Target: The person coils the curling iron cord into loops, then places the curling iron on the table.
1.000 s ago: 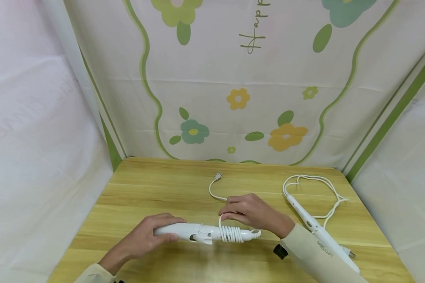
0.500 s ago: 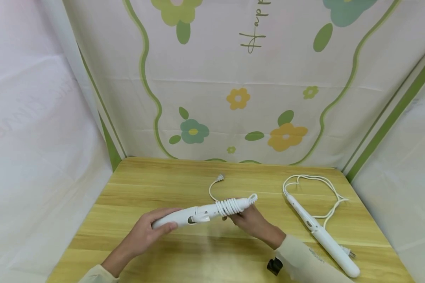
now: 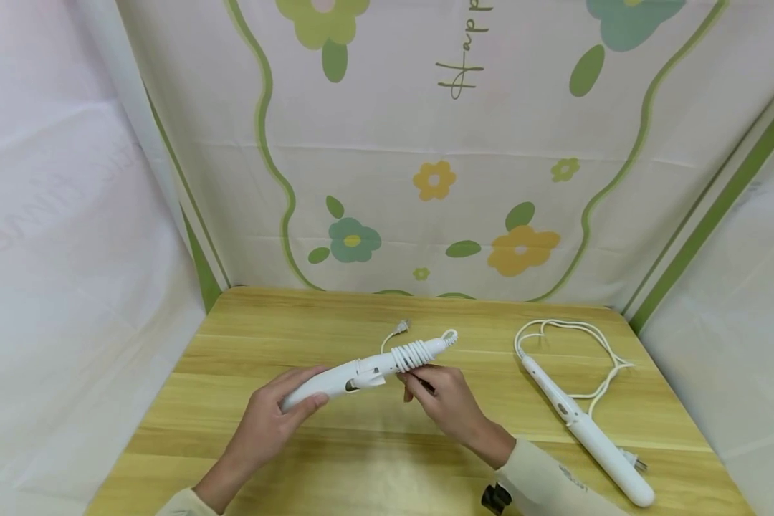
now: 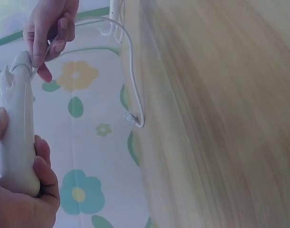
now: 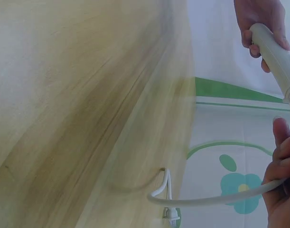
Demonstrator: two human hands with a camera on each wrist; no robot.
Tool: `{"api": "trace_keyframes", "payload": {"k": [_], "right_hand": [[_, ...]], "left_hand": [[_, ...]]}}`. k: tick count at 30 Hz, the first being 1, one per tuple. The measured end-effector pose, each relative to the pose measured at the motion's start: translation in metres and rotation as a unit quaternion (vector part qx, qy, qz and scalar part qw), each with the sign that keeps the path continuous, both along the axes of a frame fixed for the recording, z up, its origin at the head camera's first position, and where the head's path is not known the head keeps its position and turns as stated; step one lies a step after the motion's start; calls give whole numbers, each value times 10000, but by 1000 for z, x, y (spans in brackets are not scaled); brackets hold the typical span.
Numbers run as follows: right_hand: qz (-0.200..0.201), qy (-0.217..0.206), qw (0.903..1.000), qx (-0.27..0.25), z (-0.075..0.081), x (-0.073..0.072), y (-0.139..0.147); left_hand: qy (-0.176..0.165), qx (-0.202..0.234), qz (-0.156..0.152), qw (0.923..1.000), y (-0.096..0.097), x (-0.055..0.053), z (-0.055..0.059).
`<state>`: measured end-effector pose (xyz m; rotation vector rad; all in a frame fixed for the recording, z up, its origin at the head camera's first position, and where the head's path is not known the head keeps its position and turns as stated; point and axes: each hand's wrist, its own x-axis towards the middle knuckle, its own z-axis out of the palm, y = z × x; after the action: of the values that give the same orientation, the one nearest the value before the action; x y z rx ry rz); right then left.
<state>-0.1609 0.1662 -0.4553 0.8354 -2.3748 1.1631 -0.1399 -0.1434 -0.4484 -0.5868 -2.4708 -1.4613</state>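
Iron (image 3: 340, 378): judged stiff, light, slick; best held by the thick end (image 4: 17, 147), clasped there by the left grip (image 3: 267, 412). Cord (image 5: 216, 201): supple, pinched in the curled right grip (image 3: 448, 399).

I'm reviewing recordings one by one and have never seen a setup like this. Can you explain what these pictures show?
There is no machine, just one person working bare-handed. The wide view comes from a camera worn on the head, looking forward and down; the other two come from a camera on each wrist. The left hand grips a white wand-shaped appliance, possibly a hair styler. Its cord is wound around the narrow end, and the right hand pinches the loose length leading to the plug. On the wooden table, to the right, lies a similar white appliance with a looped cord.
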Motion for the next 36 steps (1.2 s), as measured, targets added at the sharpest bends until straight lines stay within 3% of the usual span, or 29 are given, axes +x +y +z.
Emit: {"api": "trace_keyframes", "payload": {"k": [5, 9, 18, 24, 29, 36], "right_hand": [[103, 48, 9999, 77, -5, 1, 2], [107, 44, 9997, 213, -6, 3, 5], [16, 21, 9993, 373, 1, 9, 12], [234, -89, 9983, 519, 6, 10, 15], [405, 575, 9925, 998, 17, 3, 19], [585, 1976, 9655, 1590, 34, -13, 25]], "left_hand": [[-76, -151, 625, 9979, -2, -2, 0], [-117, -247, 947, 9951, -4, -5, -1], [278, -433, 1210, 9913, -9, -8, -3], [425, -678, 1366, 9874, -12, -12, -6], [388, -1069, 1248, 9856, -12, -12, -9], [126, -1282, 909, 9875, -8, -10, -6]]}}
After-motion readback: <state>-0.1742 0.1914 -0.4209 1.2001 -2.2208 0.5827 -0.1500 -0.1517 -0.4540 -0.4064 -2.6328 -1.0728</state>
